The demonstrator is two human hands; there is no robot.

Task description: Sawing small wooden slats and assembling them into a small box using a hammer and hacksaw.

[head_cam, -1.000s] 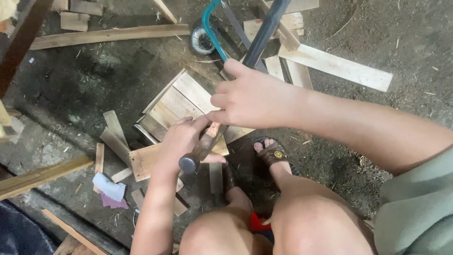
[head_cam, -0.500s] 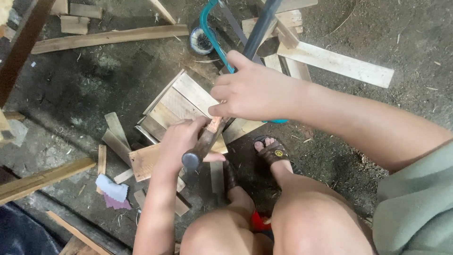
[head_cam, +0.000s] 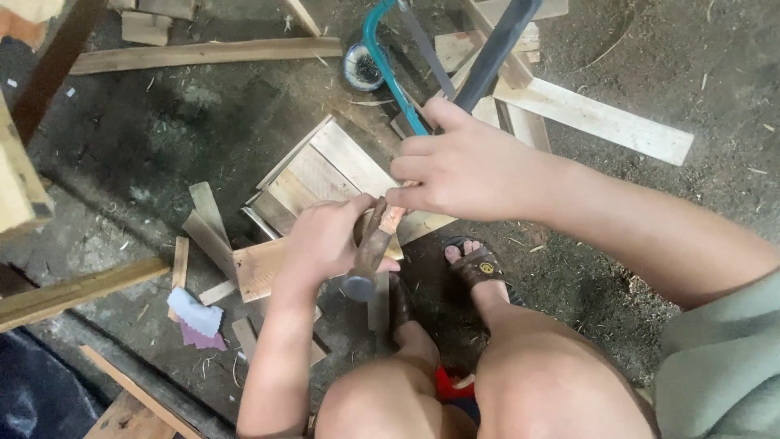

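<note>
Since a moment ago, the teal-framed hacksaw (head_cam: 382, 65) is tilting upward in my right hand (head_cam: 463, 167); my left-hand fingers (head_cam: 325, 240) are gripping the wooden-handled hammer (head_cam: 370, 252), head pointing toward me, beneath it.

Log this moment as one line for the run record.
left hand: grips hammer | right hand: pinches at hammer's top end, item hidden | under hands: wooden slat panel | behind: teal hacksaw
</note>
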